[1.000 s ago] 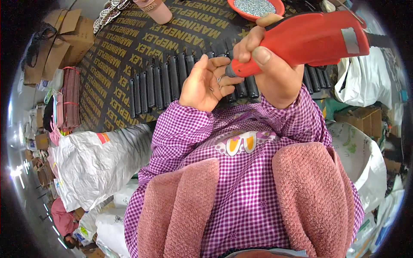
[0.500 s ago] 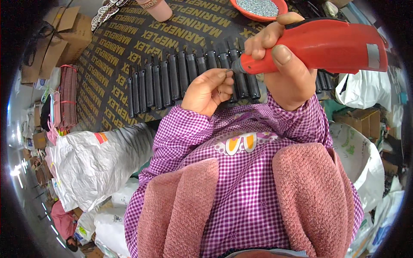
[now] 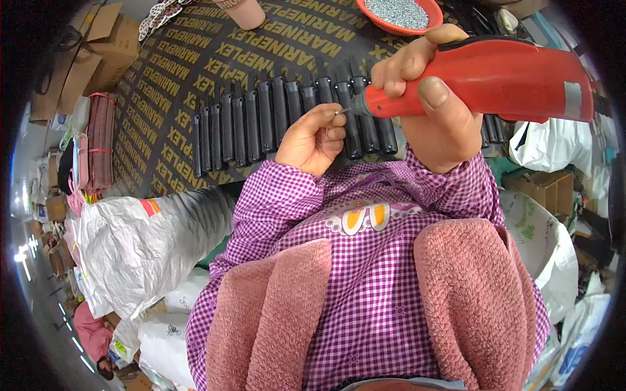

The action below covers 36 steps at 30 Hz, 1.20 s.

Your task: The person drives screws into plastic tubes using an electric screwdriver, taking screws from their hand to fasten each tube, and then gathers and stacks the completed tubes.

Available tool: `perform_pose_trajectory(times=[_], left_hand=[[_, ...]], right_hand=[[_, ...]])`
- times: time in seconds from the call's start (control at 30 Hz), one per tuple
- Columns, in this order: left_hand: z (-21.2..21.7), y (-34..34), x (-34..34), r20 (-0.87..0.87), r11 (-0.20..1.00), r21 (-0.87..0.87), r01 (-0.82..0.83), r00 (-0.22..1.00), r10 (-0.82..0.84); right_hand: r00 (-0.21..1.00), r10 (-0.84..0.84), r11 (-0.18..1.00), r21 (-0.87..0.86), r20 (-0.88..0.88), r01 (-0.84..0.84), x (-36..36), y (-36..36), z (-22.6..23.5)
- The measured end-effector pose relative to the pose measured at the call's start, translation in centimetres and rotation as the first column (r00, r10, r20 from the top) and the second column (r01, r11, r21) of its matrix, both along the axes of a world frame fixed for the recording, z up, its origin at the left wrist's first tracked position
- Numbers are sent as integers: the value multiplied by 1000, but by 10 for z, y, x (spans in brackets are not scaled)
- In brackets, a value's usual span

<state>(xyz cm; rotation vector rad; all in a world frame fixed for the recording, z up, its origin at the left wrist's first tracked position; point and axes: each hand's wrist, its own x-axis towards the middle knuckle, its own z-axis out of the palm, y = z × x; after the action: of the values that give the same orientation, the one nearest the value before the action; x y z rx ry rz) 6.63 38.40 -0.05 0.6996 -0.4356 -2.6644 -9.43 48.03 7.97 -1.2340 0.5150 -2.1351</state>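
Note:
My right hand [image 3: 448, 120] is wrapped round a red power screwdriver [image 3: 505, 78], held level above the table with its grey nose and thin bit aimed left. Just off the bit's tip, my left hand [image 3: 310, 140] pinches a tiny silvery piece [image 3: 338, 113], which looks like a screw; the fingers partly hide it. Beneath and beyond both hands, long narrow black pieces [image 3: 265, 120], like handles, lie side by side in a row. My hands and the screwdriver cover some of them.
A dark printed tabletop [image 3: 163, 117] carries the row. At its far side stand an orange bowl [image 3: 385, 26] of small silvery pieces and a pink cup [image 3: 246, 14]. Cardboard boxes [image 3: 107, 55] are at left, a white sack [image 3: 130, 241] at the near left, another person [image 3: 91, 332] beyond.
My left fingertips have shifted slightly left from the screwdriver's nose, so more of the bit and the silvery piece shows. The screwdriver has moved a little right and down.

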Motion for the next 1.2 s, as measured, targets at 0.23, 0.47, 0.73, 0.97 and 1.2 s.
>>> perform_pose_trajectory(times=[0.23, 0.47, 0.73, 0.97, 1.2], left_hand=[[-3, 0, 2, -117, 992, 117, 53, 992, -39], [-10, 2, 3, -147, 985, 151, 77, 988, -55], [-13, 4, 4, -145, 981, 178, 81, 988, -55], [-7, 7, 6, -51, 985, 157, 70, 997, -62], [11, 10, 8, 453, 923, -368, 117, 889, 68]], right_hand=[[1000, 17, 1000, 19, -13, -17, 1, -3, 1], [1000, 14, 999, 51, -17, -13, 4, -4, 1], [1000, 15, 997, 81, -21, -13, 5, -7, 0], [995, 29, 995, 94, -98, -20, 10, -11, 2], [995, -21, 984, 175, -94, 38, 10, -20, 3]])
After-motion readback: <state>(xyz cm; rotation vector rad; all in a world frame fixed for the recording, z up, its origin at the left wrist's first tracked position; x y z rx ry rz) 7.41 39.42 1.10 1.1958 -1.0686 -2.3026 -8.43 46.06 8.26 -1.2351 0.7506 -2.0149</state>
